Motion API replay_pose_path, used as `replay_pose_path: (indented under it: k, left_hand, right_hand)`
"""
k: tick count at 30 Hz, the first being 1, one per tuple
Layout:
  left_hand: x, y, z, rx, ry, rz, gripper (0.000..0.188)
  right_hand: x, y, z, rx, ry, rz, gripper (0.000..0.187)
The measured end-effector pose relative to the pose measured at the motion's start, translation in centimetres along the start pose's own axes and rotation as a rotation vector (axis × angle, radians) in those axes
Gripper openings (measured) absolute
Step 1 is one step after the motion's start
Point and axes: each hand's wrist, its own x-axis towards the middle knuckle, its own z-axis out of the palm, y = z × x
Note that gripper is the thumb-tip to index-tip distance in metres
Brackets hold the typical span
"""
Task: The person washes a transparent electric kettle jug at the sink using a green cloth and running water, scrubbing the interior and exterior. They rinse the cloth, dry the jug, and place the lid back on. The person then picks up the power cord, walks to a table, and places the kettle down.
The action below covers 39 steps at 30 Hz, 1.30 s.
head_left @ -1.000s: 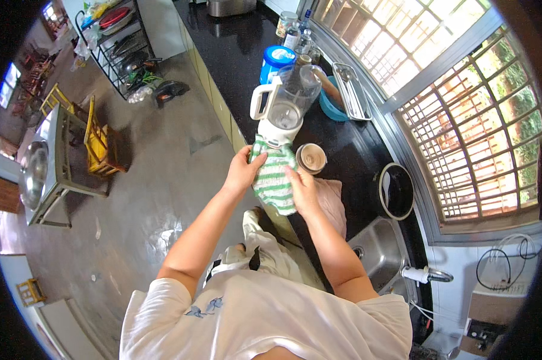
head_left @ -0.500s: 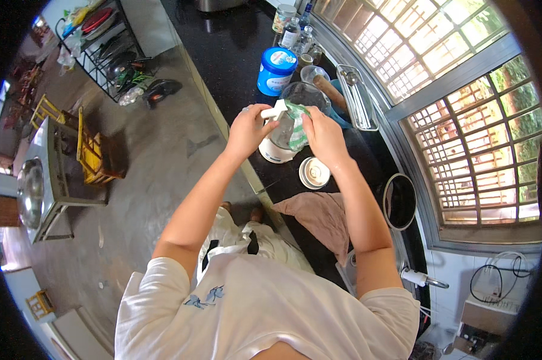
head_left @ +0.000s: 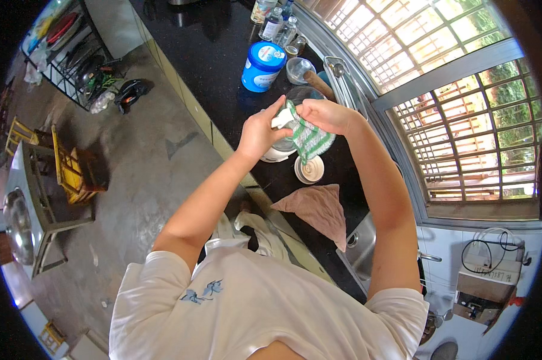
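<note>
Closed round white handle (head_left: pixel 283 119) with left hand (head_left: pixel 257 134); gripping green-striped cloth (head_left: pixel 314 141) with right hand (head_left: pixel 329 116), against clear jug (head_left: pixel 284 144). Held over black counter (head_left: pixel 196 66); cannot tell whether resting on it. Probably stiff, smooth, slick if wet, breakable if glass: best taken by handle, steadied low. Soft, light in cloth's case, easily bunched. Just beside: round pale lid-like piece (head_left: pixel 309 170). Farther: blue tub (head_left: pixel 263 67).
</note>
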Motion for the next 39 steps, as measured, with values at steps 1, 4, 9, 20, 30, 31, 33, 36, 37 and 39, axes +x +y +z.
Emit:
replay_pose_path:
  k: [1,4,9,20,30,31,33,36,37,39]
  left_hand:
    - [0.0,-0.1,-0.1,0.007,0.001,0.002,0.083]
    - [0.0,0.0,-0.3,0.032,-0.006,-0.01,0.083]
    - [0.2,0.3,-0.4,0.022,-0.022,-0.043,0.087]
    - [0.4,-0.3,-0.8,0.04,-0.037,0.001,0.088]
    - [2.6,-0.2,-4.2,0.489,-0.267,0.134,0.087]
    - [2.2,0.7,-3.8,0.544,-0.14,0.191,0.086]
    - [-0.1,2.5,-3.2,0.657,0.124,0.298,0.085]
    - [-4.4,4.3,0.8,0.581,0.29,0.021,0.106]
    - [-5.2,5.0,2.5,0.542,0.33,-0.064,0.115]
    - [-6.0,5.8,5.8,0.365,0.356,-0.092,0.128]
  right_hand:
    - [0.3,-0.2,-0.1,0.051,-0.064,0.007,0.019]
    - [0.4,-1.1,-0.2,-0.013,-0.113,0.048,0.02]
    - [2.7,-1.9,-0.4,-0.361,-0.138,0.319,0.028]
    - [4.9,-1.4,3.6,-1.335,-0.155,0.188,0.042]
    - [1.8,-5.5,1.8,-1.502,-0.455,0.159,0.023]
    - [1.6,-5.1,1.6,-1.563,-0.465,0.082,0.023]
    - [3.3,-3.2,1.3,-1.532,-0.454,0.141,0.029]
    - [5.6,0.3,1.0,-1.58,-0.363,0.034,0.027]
    - [6.3,1.3,0.5,-1.53,-0.344,-0.028,0.027]
    - [7.4,3.3,-0.3,-1.425,-0.31,-0.146,0.027]
